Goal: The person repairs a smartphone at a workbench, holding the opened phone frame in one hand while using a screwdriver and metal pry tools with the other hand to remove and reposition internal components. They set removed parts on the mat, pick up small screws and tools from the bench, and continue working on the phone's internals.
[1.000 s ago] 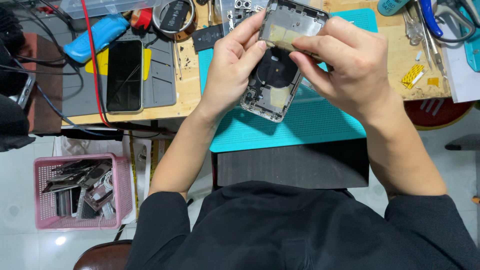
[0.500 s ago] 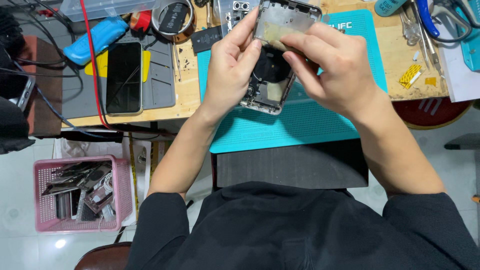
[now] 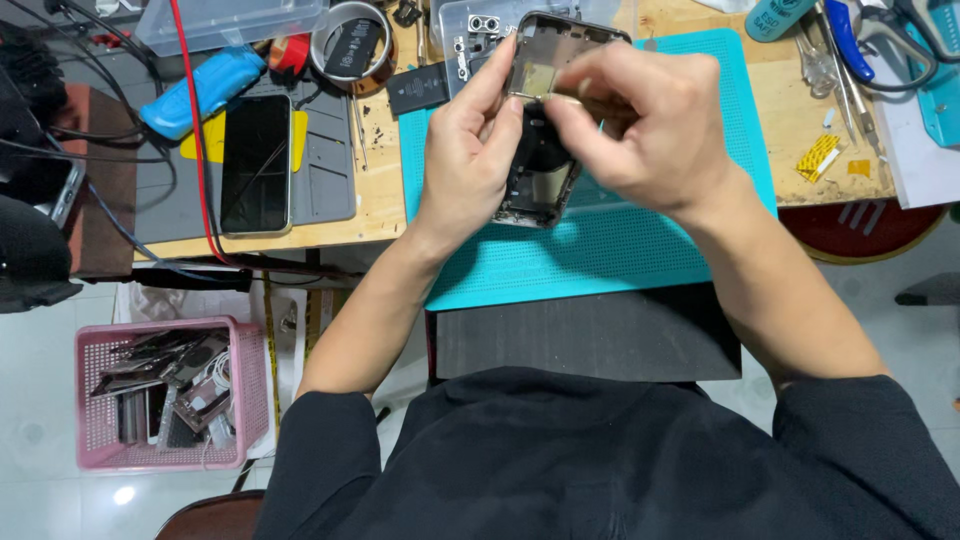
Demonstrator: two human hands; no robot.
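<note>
Left hand (image 3: 470,165) is clamping the opened phone housing (image 3: 540,130) while right hand (image 3: 640,125), having shifted leftward, is pinching inside its upper end.

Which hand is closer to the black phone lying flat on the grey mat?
The left hand. It holds the opened phone frame just right of the black phone; the right hand is farther right, beyond the frame.

A cluttered wooden workbench (image 3: 800,120) stands over a pale tiled floor (image 3: 40,400), where a pink basket (image 3: 95,400) sits
</note>
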